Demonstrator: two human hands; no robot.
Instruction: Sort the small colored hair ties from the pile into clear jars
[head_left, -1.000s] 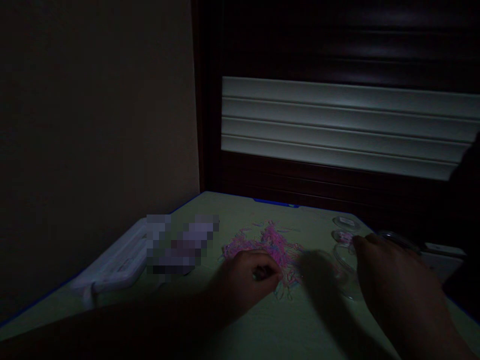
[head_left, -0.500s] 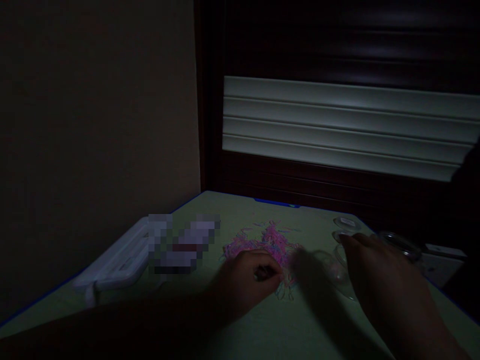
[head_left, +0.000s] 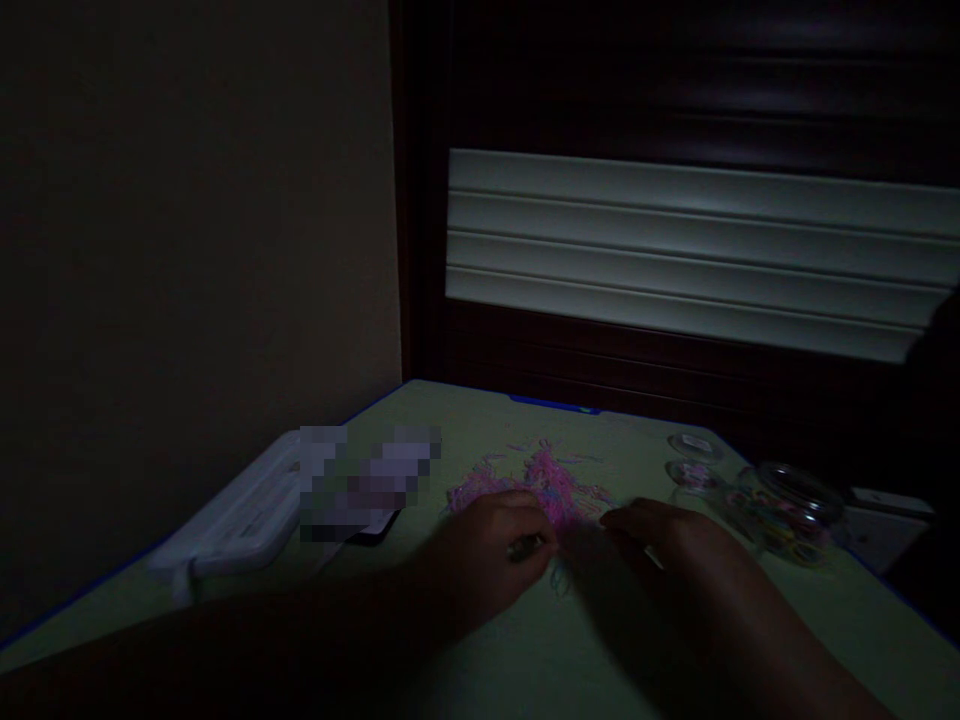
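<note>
A loose heap of small, thin elastic bands (head_left: 551, 475), mostly pink with some pale blue and violet, lies mid-table. My left hand (head_left: 499, 550) rests at its near edge, thumb and forefinger pinched together. Whatever is between those fingertips is too dark and small to make out. A few pale loops (head_left: 559, 580) lie just below them. To the right of the heap is my right hand (head_left: 679, 550), its fingers stretched toward the bands and the thumb slightly apart. Nothing shows in it. Beyond it stands a clear round jar (head_left: 799, 515) holding multicoloured bands.
A smaller clear container (head_left: 694, 476) with bands and a clear lid (head_left: 694, 445) sit at the back right. A white box-like item (head_left: 889, 520) is at the right edge. On the left lie a white tray-like object (head_left: 232, 520) and a pixelated item (head_left: 375, 490). The room is dim.
My right hand has moved left and down from over the clear containers to the heap's right side, uncovering the jar. My left hand stays pinched, almost in place.
</note>
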